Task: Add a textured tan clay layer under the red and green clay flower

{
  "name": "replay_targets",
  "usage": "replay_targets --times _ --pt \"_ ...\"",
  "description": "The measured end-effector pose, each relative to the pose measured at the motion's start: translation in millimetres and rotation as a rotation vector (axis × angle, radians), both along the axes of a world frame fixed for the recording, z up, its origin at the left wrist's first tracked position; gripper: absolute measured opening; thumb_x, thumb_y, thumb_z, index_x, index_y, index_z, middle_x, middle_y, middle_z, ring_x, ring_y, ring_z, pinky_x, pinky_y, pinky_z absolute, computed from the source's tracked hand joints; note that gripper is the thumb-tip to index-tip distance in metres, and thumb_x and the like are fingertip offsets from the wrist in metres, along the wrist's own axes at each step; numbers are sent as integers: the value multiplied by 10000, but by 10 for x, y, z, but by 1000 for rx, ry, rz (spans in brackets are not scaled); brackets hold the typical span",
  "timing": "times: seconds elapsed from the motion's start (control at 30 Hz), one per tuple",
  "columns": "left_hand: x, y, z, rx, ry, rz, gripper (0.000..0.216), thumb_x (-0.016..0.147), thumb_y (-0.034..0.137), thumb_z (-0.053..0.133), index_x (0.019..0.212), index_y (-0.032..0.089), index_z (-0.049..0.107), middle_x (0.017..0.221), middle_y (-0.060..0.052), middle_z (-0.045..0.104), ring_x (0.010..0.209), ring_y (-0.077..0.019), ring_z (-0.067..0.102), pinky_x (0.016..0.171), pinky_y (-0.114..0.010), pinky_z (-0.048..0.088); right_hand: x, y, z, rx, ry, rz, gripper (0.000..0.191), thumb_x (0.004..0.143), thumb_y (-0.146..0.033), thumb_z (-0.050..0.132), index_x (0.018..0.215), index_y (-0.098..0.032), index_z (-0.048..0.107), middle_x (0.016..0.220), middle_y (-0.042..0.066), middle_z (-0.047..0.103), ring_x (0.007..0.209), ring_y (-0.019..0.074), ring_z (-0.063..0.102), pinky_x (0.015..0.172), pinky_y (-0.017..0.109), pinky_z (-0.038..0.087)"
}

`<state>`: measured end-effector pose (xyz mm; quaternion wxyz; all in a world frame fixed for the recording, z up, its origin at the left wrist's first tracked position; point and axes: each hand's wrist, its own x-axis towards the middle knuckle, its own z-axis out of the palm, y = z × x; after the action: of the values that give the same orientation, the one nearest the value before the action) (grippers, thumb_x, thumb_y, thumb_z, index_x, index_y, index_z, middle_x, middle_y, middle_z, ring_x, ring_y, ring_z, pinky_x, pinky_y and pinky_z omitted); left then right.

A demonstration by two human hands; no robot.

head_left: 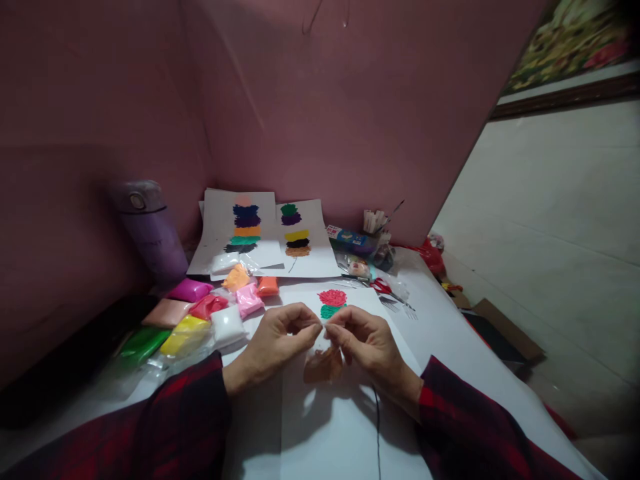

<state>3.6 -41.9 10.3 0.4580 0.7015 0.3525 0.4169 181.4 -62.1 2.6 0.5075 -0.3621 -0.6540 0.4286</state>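
Observation:
Both hands meet at the middle of the table over a white sheet of paper. My left hand and my right hand pinch the top edge of a small clear bag of brown modelling clay, their fingertips almost touching. The bag hangs below the fingers, with the brown clay at its bottom. Just beyond the fingertips, the sheet bears a red patch and a green patch, partly covered by the hands. A thin dark cord runs down beside my right wrist.
Several bagged clays lie at the left, among them a yellow one and a white one. A purple bottle stands behind them. Colour-patched sheets lean at the wall. Red scissors and small forks lie at the right.

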Motion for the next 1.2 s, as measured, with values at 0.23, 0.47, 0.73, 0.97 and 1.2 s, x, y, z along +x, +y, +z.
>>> replay_targets --times 0.23,0.47,0.73,0.97,1.2 --pt "-8 -27 -6 38 26 -15 120 773 213 574 694 125 595 615 15 531 592 -101 458 561 -233 350 -6 -9 25 49 -92 -24 156 812 -277 618 715 -155 614 617 -12 542 528 93 496 477 209 417" --pt "10 -37 10 -14 6 -29 122 778 221 591 702 128 610 625 14 538 610 -102 458 573 -232 353 0 -11 29 75 -100 -41 175 805 -282 612 678 -164 588 602 -19 525 531 99 495 498 221 419" --pt "-18 -44 78 -118 -48 12 185 785 305 633 776 121 635 703 -10 577 635 -102 467 577 -228 362 31 -1 -1 0 -30 -31 161 822 -329 627 788 -174 604 675 -5 560 565 106 519 498 219 430" --pt "0 3 -4 -19 27 1 177 795 288 600 731 124 616 640 -2 550 596 -102 452 548 -229 351 1 -4 3 -14 -44 -16 158 824 -309 635 767 -167 593 643 -19 564 503 93 531 470 219 434" --pt "12 -22 -18 25 36 26 182 791 287 593 707 126 615 619 -1 547 589 -102 452 547 -229 353 3 -8 -15 -35 -25 18 196 834 -347 626 770 -168 577 661 -15 580 494 87 537 452 206 430"
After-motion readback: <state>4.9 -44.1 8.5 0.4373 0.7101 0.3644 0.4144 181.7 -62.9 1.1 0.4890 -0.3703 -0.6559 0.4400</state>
